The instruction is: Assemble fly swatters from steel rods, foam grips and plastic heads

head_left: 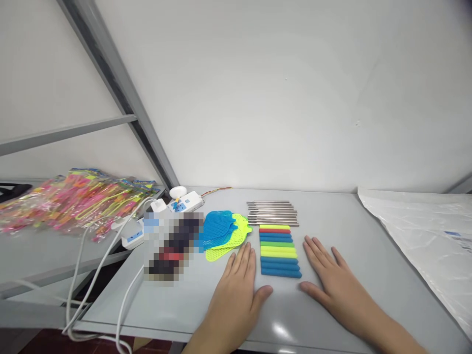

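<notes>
My left hand (pixel 238 285) lies flat on the grey table, fingers stretched out, fingertips by the mesh fly swatter heads. My right hand (pixel 328 278) rests flat on the other side, thumb apart. Between them is a row of coloured handle tubes (pixel 279 251) in blue, yellow, green and red, side by side. Behind these lie several thin metal rods (pixel 272 214), roughly parallel. The blue swatter heads (pixel 218 228) overlap the yellow-green swatter heads (pixel 241 231) left of the tubes. Neither hand holds anything.
White power strips (pixel 186 202) with cables stand at the back left, near a blurred-out dark object (pixel 175 248). Plastic-bagged colourful items (pixel 88 201) cover a shelf further left. A white plastic sheet (pixel 424 231) lies at the right. A metal frame post (pixel 136 98) rises behind.
</notes>
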Motion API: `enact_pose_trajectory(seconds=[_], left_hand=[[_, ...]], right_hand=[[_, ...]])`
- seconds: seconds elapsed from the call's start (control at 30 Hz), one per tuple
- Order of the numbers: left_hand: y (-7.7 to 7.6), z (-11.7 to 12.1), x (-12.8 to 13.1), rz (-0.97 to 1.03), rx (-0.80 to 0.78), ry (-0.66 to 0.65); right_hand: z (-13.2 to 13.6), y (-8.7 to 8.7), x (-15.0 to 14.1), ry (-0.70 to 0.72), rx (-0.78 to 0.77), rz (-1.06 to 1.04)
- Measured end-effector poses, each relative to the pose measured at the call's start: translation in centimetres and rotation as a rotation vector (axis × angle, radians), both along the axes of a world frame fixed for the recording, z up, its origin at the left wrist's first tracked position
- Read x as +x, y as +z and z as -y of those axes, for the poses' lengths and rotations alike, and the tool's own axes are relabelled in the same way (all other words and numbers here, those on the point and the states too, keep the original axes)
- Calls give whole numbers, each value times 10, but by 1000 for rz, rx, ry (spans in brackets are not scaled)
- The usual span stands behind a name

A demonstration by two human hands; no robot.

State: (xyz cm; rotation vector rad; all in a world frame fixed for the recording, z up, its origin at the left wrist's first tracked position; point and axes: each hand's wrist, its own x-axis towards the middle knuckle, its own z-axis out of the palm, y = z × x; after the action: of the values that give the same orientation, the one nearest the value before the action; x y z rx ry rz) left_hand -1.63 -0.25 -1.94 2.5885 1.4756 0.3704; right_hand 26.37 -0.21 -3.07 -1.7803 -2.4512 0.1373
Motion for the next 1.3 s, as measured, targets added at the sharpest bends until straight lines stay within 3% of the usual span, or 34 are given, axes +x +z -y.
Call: enact_pose_trajectory(seconds=[0.17, 0.47, 0.9, 1.0, 1.1, 1.2, 1.3], left_hand=[[6, 7, -9, -18, -40, -19], [24, 11, -4, -14, -130, 2], [20, 10, -7, 29, -115, -9], [20, 12, -7, 81, -85, -18], [23, 13, -14, 280, 25, -46], [34, 5, -25, 470, 178, -38], [47, -12, -28, 462, 271, 18]], right_hand=[[16, -8, 4, -29, 67, 18], [17, -8, 5, 7, 91, 22], [16, -10, 5, -2, 80, 32], [16, -13, 5, -9, 75, 4], [16, -15, 10, -21, 62, -56], [7, -4, 18, -55, 46, -174], [-22, 25, 18, -89, 67, -274]])
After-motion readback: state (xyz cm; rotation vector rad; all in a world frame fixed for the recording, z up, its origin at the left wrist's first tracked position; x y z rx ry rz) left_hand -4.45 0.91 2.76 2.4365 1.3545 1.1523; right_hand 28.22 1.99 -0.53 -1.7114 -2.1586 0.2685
